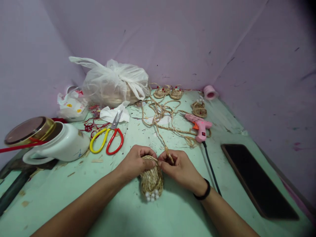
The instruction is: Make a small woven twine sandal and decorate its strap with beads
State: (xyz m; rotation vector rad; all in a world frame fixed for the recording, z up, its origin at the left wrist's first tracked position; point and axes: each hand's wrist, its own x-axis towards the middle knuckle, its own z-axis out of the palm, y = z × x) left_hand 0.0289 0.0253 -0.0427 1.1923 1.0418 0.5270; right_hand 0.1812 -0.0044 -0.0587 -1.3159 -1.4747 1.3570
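A small woven straw slipper (151,179) with white beads at its near end is held above the table by my left hand (137,162), thumb on top. My right hand (175,167) is closed at the slipper's far right edge, pinching a braided straw cord (161,137). That cord runs away from my fingers into a loose tangle (158,113) on the table. To the right of the tangle lies a pink glue gun (198,126) with its red light on. Red-and-yellow-handled scissors (115,126) lie to the left, blades pointing away.
A black phone (256,181) lies at right. Small straw slippers (176,93) stand at the back, another (199,109) nearer the pink roll (210,92). A white mug (70,144), a hammer (14,187) and a plastic bag (116,82) occupy the left side.
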